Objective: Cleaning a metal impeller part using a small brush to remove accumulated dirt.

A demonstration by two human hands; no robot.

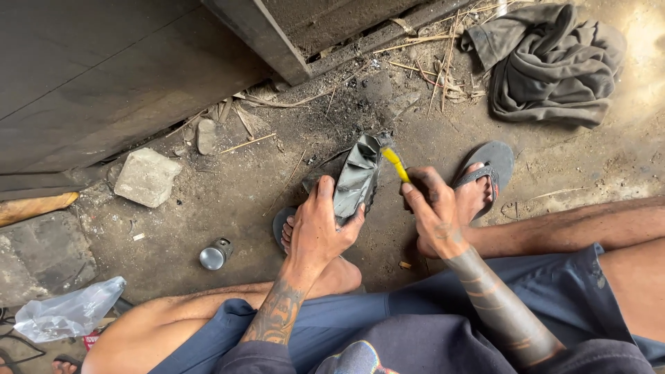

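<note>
Dirt floor [228, 201], sooty, stone block [147, 177] at left, rag [554, 62] upper right | left hand [320, 232] clamped round grey rubber piece [359, 181] at frame centre | right hand [431, 208] pinching yellow brush [396, 165] against its top edge | step: likely brushing the rubber | next: steady hold, even strokes

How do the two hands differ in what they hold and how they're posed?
The left hand wraps a folded piece of black rubber, thumb up its face; the right hand pinches a thin yellow tool whose tip meets the rubber's top edge. The left grip is broad, the right narrow. Both are bare and grimy.
</note>
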